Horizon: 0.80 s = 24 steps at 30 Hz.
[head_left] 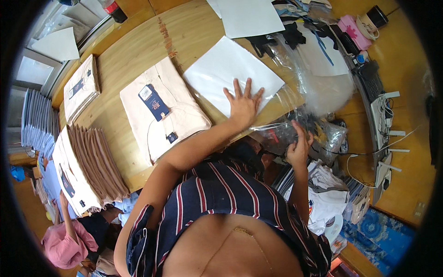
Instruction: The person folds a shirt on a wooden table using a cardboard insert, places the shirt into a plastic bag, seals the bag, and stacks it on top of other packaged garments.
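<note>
My left hand point(243, 105) lies flat with its fingers spread on a white rectangular sheet point(224, 62), which seems to be inside or under a clear plastic bag point(282, 99). The bag's film runs past the table's near edge. My right hand point(300, 144) is raised beside that film, fingers apart and partly bent, and I see nothing held in it. Left of the sheet is a folded cream garment point(177, 99) with a navy and white hang tag point(154, 102) and a small dark tag on a cord. My left forearm passes close by its near corner.
Folded cream garments point(97, 161) stand stacked at left, with another small pile point(80, 87) behind. More white sheets point(253, 18) and loose plastic lie at the back right. A router-like device point(383, 120) with cables is at right. A person in pink point(69, 244) is at lower left.
</note>
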### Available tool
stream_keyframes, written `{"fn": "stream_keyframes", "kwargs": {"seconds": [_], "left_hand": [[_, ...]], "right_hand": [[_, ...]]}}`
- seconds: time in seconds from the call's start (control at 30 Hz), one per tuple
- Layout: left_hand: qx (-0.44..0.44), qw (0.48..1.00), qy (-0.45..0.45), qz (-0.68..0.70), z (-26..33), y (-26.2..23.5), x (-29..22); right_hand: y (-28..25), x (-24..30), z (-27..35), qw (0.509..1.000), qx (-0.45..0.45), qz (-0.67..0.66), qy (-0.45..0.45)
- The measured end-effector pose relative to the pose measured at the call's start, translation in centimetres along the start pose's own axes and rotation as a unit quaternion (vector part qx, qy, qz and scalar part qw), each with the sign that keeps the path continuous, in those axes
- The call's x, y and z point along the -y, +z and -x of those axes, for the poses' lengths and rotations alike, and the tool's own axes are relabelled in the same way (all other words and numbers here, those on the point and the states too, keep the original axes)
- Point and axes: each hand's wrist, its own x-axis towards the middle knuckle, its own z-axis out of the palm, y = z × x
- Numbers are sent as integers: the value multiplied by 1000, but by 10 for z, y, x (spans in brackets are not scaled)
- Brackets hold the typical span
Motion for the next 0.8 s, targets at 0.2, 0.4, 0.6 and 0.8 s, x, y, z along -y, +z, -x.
{"fn": "stream_keyframes", "kwargs": {"seconds": [0.2,0.4,0.6,0.8], "left_hand": [[46,983,-42,172,18,-19,-40],[82,965,-43,247,10,-33,-45],[-44,968,-228,98,-46,-31,45],[40,969,-198,143,-53,-25,73]], "right_hand": [[-20,-38,18,984,123,53,116],[14,-29,10,970,18,42,240],[49,-60,9,935,27,-226,272],[58,-59,7,763,-1,-470,443]]}}
